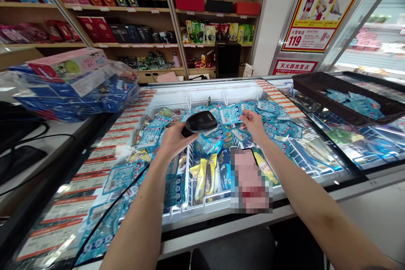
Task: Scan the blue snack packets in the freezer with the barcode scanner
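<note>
My left hand (pixel 174 137) is wrapped around a black handheld barcode scanner (pixel 201 122), its head tilted toward the right. In my right hand (pixel 253 123), the fingers pinch the edge of a small blue packet (pixel 230 114), its pale label side facing up beside the scanner's head. Many similar blue packets (pixel 270 107) are spread under and around both hands on the glass top of a chest freezer. Below the glass, yellow-wrapped items (pixel 205 177) sit in a white wire basket (pixel 189 173). A phone (pixel 248 177), partly blurred out, lies near the front edge.
Plastic-wrapped boxes (pixel 79 84) are stacked at the left. A dark brown tray (pixel 357 114) with more blue packets stands at the right. The scanner's black cable (pixel 110 209) runs down across the glass. Shelves (pixel 126 8) of bottles and boxes line the back.
</note>
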A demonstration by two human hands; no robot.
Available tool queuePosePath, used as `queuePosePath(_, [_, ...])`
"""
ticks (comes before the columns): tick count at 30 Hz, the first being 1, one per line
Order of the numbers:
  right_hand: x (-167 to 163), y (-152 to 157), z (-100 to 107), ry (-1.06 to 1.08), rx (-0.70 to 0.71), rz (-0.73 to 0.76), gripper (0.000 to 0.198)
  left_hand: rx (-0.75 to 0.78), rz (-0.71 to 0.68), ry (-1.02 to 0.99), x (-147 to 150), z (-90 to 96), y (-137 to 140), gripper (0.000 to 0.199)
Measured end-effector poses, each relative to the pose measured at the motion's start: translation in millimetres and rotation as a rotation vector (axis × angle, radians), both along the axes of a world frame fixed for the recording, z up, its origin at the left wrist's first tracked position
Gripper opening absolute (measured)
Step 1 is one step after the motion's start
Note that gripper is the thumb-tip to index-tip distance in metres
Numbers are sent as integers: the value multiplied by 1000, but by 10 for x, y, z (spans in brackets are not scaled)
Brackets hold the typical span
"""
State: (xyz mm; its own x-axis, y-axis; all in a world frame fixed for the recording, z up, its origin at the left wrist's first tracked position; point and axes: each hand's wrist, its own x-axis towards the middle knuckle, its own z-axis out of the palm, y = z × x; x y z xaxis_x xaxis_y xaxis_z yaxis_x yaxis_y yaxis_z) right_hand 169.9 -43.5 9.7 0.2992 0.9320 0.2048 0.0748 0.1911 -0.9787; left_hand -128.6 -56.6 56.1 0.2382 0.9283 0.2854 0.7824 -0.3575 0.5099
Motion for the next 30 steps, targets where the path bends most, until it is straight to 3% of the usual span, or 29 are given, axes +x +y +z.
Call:
queuePosePath(22, [21, 14, 0, 0, 43, 5, 34, 18, -10, -7, -8, -22, 25, 48])
queuePosePath(27, [120, 28, 40, -48, 94, -73, 34, 27, 14, 1, -7, -29, 37, 47])
queuePosePath(30, [282, 49, 40, -157, 103, -198, 35, 45, 40, 20, -15, -20, 33, 47])
